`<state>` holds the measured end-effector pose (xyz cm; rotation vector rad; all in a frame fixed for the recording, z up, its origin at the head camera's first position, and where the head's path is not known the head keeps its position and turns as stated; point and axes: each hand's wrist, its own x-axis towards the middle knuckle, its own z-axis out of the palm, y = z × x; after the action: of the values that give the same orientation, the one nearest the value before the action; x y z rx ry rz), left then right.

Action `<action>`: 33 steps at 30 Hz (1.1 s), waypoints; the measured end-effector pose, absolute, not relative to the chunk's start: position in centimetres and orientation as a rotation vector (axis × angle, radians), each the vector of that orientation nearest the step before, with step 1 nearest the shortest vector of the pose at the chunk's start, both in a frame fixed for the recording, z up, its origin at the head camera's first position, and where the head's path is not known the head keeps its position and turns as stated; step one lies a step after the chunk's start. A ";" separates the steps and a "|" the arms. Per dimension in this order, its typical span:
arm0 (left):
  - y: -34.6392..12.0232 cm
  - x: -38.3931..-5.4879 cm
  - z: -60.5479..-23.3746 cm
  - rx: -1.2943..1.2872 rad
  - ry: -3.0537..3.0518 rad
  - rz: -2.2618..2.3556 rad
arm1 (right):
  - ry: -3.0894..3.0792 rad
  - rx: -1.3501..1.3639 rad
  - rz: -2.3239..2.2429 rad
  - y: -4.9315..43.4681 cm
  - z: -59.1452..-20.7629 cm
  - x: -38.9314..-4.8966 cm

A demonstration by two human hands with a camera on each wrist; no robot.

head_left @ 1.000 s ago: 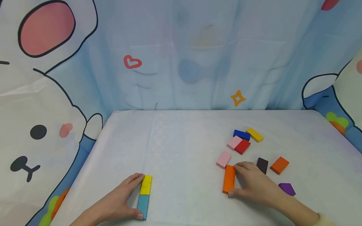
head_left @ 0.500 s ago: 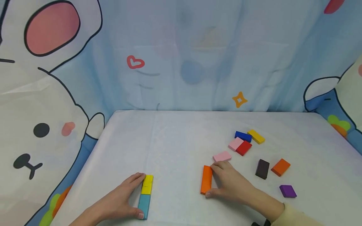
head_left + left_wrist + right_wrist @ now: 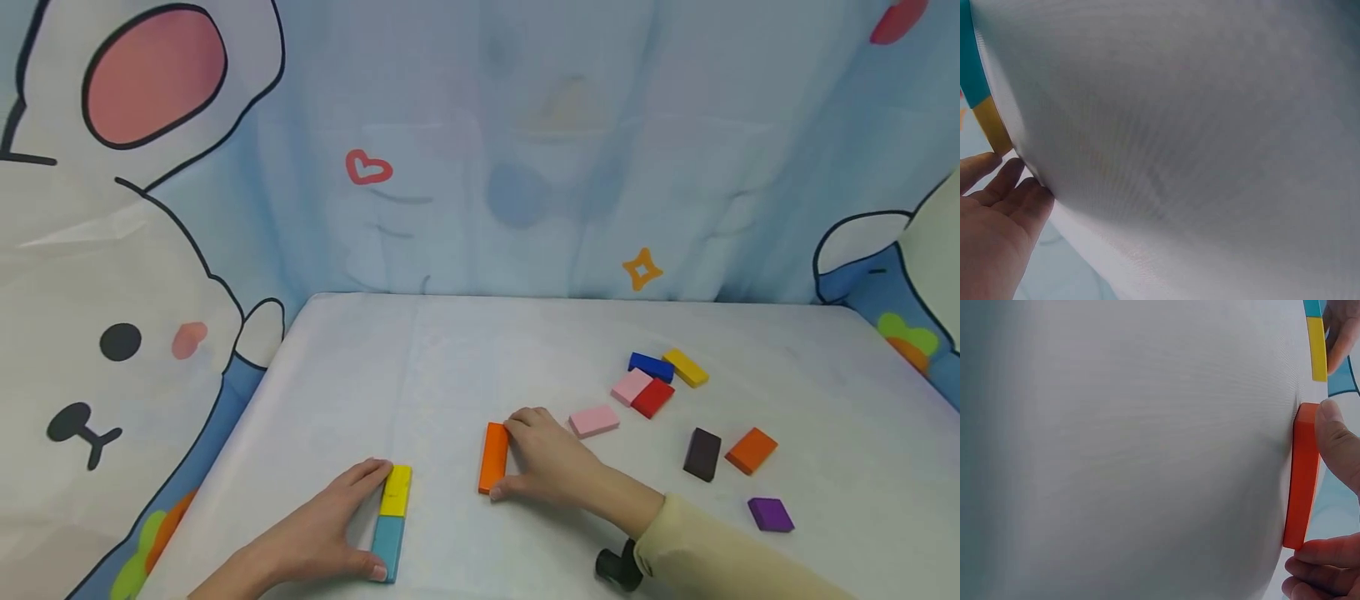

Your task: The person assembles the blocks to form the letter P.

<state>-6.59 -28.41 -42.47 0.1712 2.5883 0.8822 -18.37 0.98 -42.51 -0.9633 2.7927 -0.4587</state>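
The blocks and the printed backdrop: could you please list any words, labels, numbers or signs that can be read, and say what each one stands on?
No words, brands or numbers can be read in any view.
The orange block that the right hand grips is plain.
The yellow block and teal block under the left hand are plain.
The backdrop bears only drawings: a red heart and an orange star.

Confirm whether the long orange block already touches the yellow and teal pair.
No: the long orange block stands apart from the yellow block and teal block, with bare tablecloth between.

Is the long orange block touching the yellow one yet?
Apart. The head view shows bare tablecloth between the orange block and the yellow block.
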 end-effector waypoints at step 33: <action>-28.4 -6.7 -42.2 0.139 2.568 0.857 | 2.616 -0.954 -0.723 -4.2 -43.5 -21.1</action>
<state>-6.73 -28.43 -42.18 0.1394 2.5685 0.8569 -21.09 -4.20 -43.54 -0.9538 2.6156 -0.7227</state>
